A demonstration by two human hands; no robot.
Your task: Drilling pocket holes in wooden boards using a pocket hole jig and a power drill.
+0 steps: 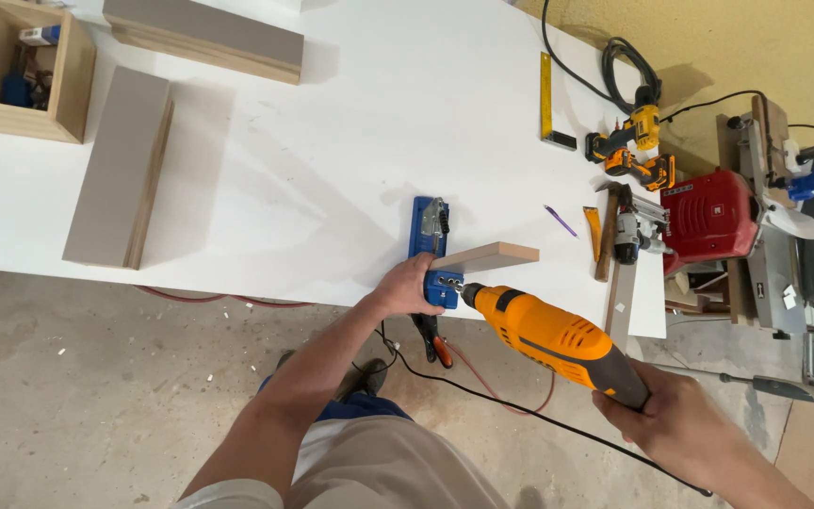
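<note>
I see wide bare white table (350, 123) behind the blue jig (431, 247), open for either hand. To the right, the hammer (607, 236), yellow square (546, 99) and yellow drills (635, 151) crowd the edge; grey boards (122, 165) block the left.

I note one small package (38, 35) at the far left, lying inside the open wooden box (73, 90) on the worktop (332, 141): a short, flat carton, white with blue and a touch of red. I see no signs or screens anywhere else.
</note>
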